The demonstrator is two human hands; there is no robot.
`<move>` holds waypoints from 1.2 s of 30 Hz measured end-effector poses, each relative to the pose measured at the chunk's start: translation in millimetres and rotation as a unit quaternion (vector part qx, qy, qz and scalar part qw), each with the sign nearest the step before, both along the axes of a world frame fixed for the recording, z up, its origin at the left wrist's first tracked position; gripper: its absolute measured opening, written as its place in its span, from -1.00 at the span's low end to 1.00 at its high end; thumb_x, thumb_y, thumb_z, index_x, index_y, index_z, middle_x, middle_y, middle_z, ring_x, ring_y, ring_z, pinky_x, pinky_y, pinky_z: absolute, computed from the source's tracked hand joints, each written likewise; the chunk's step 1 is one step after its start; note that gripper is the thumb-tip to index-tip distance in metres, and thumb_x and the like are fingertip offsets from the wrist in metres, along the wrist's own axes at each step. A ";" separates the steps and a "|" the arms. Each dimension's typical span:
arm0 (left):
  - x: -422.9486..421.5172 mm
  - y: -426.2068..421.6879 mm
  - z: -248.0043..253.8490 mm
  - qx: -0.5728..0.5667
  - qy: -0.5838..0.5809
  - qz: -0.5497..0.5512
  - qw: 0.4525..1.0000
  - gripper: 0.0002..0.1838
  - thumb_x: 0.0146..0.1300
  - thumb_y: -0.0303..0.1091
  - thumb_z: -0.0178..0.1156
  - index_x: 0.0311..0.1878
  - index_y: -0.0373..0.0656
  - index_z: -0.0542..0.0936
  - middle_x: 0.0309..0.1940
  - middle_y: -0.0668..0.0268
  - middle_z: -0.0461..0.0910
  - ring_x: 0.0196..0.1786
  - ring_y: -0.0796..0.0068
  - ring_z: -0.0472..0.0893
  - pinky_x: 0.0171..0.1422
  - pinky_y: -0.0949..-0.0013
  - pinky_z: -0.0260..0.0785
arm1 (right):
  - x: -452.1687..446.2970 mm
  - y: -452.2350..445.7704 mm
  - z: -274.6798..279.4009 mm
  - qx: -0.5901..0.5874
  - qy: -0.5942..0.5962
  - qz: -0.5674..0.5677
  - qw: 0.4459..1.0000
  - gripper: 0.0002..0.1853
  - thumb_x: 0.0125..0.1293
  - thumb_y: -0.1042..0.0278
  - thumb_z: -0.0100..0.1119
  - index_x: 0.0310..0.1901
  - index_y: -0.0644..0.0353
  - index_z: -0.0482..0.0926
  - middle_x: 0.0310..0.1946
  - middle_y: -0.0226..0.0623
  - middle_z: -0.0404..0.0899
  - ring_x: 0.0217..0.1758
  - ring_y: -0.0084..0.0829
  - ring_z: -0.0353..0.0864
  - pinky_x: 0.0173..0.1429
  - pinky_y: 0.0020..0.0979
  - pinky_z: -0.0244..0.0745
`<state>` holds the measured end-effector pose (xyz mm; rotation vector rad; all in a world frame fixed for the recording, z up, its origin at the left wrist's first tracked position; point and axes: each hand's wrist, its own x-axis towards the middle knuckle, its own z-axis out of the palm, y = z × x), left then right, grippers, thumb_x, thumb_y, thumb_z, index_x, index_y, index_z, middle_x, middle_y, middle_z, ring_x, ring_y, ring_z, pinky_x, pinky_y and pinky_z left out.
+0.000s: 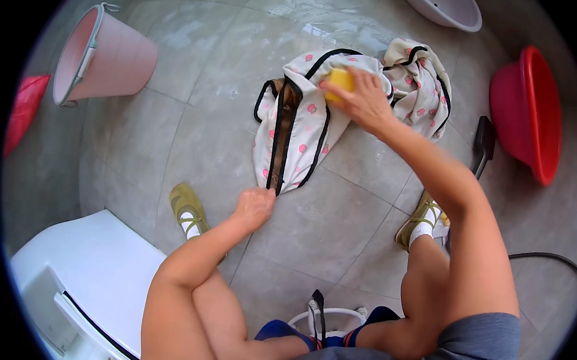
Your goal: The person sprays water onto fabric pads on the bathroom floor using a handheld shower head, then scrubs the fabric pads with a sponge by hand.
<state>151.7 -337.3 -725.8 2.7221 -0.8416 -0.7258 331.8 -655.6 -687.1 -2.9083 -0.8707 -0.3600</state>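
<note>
A white fabric cover (311, 126) with pink fruit prints and black edging lies spread on the tiled floor. Its long opening shows a brown inside. My left hand (255, 207) is closed on the near corner of the cover, holding it at the floor. Over the upper part of the fabric, my right hand (367, 100) grips a yellow block (339, 84), a sponge or a bar of soap; I cannot tell which. The block appears to touch the cloth. A bunched part of the same print (418, 89) lies to the right.
A pink bucket (123, 60) lies tipped at left. Red basin (523, 113) and black-headed brush (485, 137) are at right, a pale basin (447, 10) at the back. Wet suds (315, 14) cover the far tiles. A white appliance (105, 255) stands at lower left.
</note>
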 end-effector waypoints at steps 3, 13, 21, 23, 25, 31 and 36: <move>31.2 -15.8 39.8 -0.013 0.012 0.067 0.998 -0.70 0.15 -0.22 0.32 -0.27 -0.27 0.53 -0.43 0.18 0.62 -0.35 0.18 0.65 -0.34 0.15 0.47 | -17.0 -11.6 24.3 0.160 0.155 -0.124 0.967 -0.47 0.28 0.05 0.24 0.29 -0.33 0.40 0.21 -0.04 0.33 0.25 -0.07 0.34 0.23 -0.12 0.31; 142.4 -142.3 15.7 -0.292 -0.034 0.486 0.823 -0.55 0.14 -0.26 0.37 0.03 -0.25 0.47 -0.25 0.11 0.59 -0.13 0.23 0.58 0.00 0.21 0.41 | 23.2 12.3 50.5 0.560 0.486 -0.234 0.628 -0.48 0.44 -0.18 0.01 0.10 0.15 0.49 -0.19 -0.47 0.48 -0.10 -0.60 0.41 -0.01 -0.48 0.35; 171.8 -42.6 50.4 -0.668 0.353 0.439 0.487 -0.81 0.50 -0.33 -0.09 -0.08 -0.21 0.48 -0.10 0.34 0.56 -0.03 0.45 0.55 0.20 0.27 0.42 | 65.3 8.5 128.6 0.542 0.499 -0.204 0.645 -0.41 0.41 -0.24 0.00 0.03 0.23 0.48 -0.23 -0.37 0.50 -0.20 -0.53 0.50 -0.08 -0.42 0.45; 179.1 -27.1 103.4 -0.655 0.442 0.455 0.410 -0.52 0.54 -0.16 -0.21 0.25 -0.38 0.39 0.26 0.02 0.44 0.28 0.18 0.48 0.43 0.12 0.29 | 56.7 0.6 109.6 0.519 0.542 -0.237 0.617 -0.38 0.41 -0.24 0.01 0.11 0.25 0.46 -0.14 -0.33 0.51 -0.12 -0.49 0.50 -0.01 -0.40 0.45; 182.8 -7.3 150.9 -0.682 0.553 0.338 0.339 -0.48 0.53 -0.15 -0.19 0.29 -0.44 0.33 0.29 -0.07 0.40 0.29 0.12 0.47 0.45 0.07 0.26 | 32.7 5.2 89.7 0.535 0.564 -0.304 0.550 -0.35 0.41 -0.22 0.01 0.21 0.26 0.42 0.01 -0.28 0.52 0.03 -0.43 0.48 0.10 -0.36 0.43; 162.4 4.0 225.0 -0.690 0.416 0.337 0.487 -0.42 0.34 -0.41 0.05 0.36 -0.45 0.17 0.20 -0.09 0.43 0.22 0.09 0.53 0.35 0.12 0.39 | 21.9 24.4 72.8 0.586 0.657 -0.260 0.396 -0.46 0.48 -0.09 -0.03 0.21 0.22 0.40 0.04 -0.27 0.53 0.04 -0.37 0.55 0.10 -0.33 0.49; 179.5 31.7 239.3 -0.787 0.335 0.219 0.469 -0.37 0.33 -0.41 0.00 0.44 -0.39 0.12 0.28 -0.11 0.38 0.27 0.04 0.49 0.42 0.01 0.29 | 75.5 41.0 89.5 0.730 0.551 -0.137 0.381 -0.40 0.46 -0.15 -0.05 0.24 0.25 0.39 0.06 -0.17 0.54 0.08 -0.28 0.58 0.26 -0.24 0.46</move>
